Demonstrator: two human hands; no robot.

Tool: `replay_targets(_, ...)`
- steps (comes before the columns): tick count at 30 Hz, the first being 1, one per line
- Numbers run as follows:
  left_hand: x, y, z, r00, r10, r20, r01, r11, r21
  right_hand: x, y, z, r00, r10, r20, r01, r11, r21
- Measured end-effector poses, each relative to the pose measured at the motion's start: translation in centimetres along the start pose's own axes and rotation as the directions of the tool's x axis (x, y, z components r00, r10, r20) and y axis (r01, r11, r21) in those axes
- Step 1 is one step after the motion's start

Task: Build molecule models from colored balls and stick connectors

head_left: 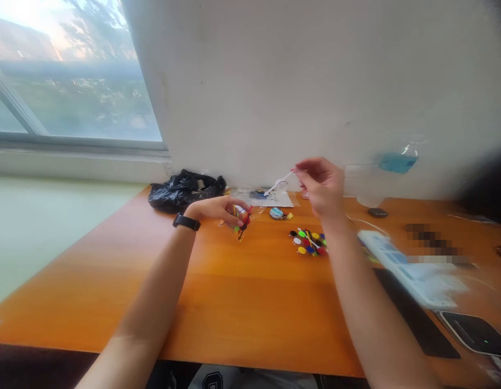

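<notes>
My left hand (220, 209), a black band at its wrist, lies low over the orange table (234, 302) with its fingers closed on a small bundle of coloured pieces (242, 219), red, green and yellow. My right hand (321, 186) is raised above the table with its fingertips pinched on a thin white piece (278, 183) that points left and down. A small heap of coloured round pieces (309, 242) lies on the table just below my right hand.
A crumpled black plastic bag (183, 189) lies by the wall. A clear packet on a paper sheet (266, 197) and a small round object (276, 213) are behind my hands. At right are a white power strip (400, 265), a phone (475, 332) and a blurred bottle (380, 181).
</notes>
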State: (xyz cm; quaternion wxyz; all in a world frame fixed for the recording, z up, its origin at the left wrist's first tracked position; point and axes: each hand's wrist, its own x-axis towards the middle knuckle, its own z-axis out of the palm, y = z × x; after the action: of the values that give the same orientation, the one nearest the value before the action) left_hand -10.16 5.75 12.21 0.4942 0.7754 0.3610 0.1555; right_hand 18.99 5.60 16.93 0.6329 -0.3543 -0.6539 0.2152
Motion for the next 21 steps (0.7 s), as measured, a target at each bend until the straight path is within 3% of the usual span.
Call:
replay_targets(9,0.0,1.1,0.6,1.0,0.005,0.022,-0.005,1.0,-0.008,-1.4,0.3,2.7,0.996,-0.093,-0.009,0.092,0.992,-0.09)
replay_targets(21,-0.2,2.2,0.7,0.995,0.097,0.032,-0.095,0.993,-0.066,-3.1,-0.1,4.7,0.977,-0.184,0.107,0.202,0.959,-0.2)
